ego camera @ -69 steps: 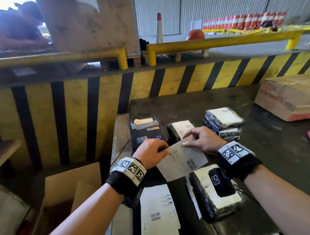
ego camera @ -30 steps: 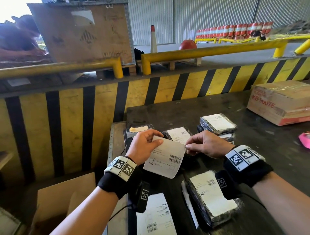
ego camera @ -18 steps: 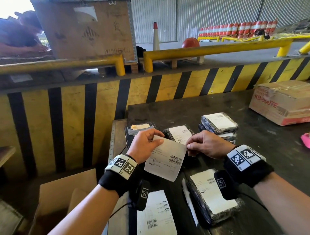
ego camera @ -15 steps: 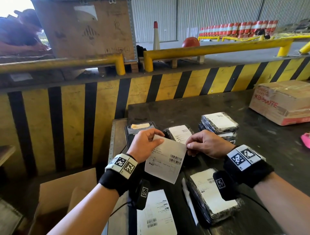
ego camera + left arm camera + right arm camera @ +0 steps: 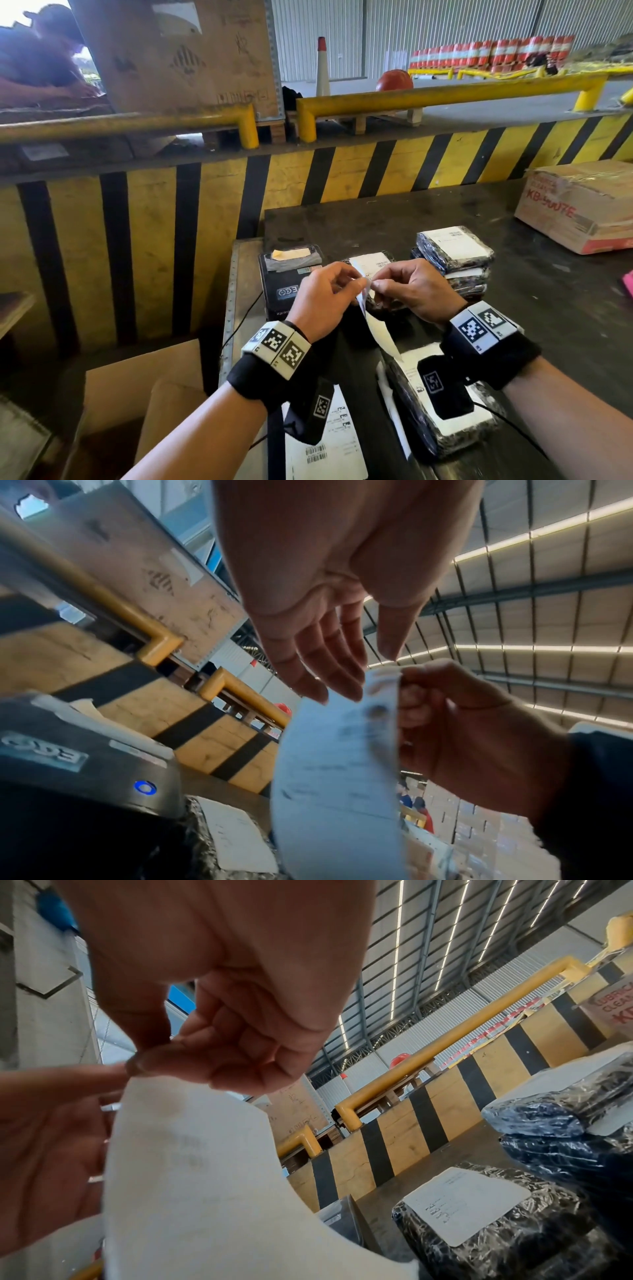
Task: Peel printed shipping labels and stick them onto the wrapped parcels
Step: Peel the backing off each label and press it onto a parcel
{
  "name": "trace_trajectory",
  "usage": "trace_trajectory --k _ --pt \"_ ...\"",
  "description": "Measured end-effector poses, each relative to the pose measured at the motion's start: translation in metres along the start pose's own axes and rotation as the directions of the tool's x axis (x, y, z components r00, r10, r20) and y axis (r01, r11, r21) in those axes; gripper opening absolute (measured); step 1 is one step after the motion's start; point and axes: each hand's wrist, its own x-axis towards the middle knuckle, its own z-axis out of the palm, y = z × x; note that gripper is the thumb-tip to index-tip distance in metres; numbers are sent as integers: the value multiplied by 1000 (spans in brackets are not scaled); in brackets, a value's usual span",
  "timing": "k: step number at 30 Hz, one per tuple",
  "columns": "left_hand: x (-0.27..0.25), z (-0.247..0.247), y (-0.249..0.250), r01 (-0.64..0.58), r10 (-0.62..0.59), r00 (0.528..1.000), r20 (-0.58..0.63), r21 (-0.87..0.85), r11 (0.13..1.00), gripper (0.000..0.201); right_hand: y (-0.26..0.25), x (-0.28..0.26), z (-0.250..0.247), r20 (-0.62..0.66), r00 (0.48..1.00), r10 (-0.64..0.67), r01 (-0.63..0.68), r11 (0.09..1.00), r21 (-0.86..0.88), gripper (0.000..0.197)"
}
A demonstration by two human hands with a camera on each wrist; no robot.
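A white shipping label (image 5: 375,329) hangs edge-on between my hands above the dark table (image 5: 548,308). My right hand (image 5: 378,286) pinches its top corner between thumb and forefinger (image 5: 150,1058). My left hand (image 5: 349,281) has fairly straight fingers (image 5: 335,674) touching the label (image 5: 335,791) from behind, the thumb just clear of it. One black wrapped parcel (image 5: 455,435) with a label on it lies below my right wrist. Another parcel (image 5: 371,260) lies behind my hands, and a stack of them (image 5: 452,253) stands further right.
A black label printer (image 5: 284,281) stands at the table's left, its blue light (image 5: 145,787) on. A printed sheet (image 5: 329,442) lies at the front edge. A cardboard box (image 5: 579,205) sits at the far right and an open carton (image 5: 137,387) on the floor left. A yellow-black barrier (image 5: 219,205) runs behind.
The label has turned from facing me flat to hanging edge-on. My hands have drawn together at its top corner, and my left hand has eased from a pinch to straight fingers.
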Motion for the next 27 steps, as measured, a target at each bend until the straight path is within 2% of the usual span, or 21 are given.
trace_trajectory --k 11,19,22,27 --pt "-4 3 -5 67 -65 998 24 -109 992 10 9 7 13 -12 1000 5 -5 1000 -19 19" --pt "2 0 -19 59 -64 995 -76 -64 996 14 16 5 11 -80 994 76 -77 997 -15 18" --pt "3 -1 -19 54 -60 993 -101 -62 997 15 18 4 11 -119 988 97 -97 995 8 5" --pt "3 1 -16 11 -10 991 -130 10 1000 15 19 6 17 -133 987 87 -84 996 26 12"
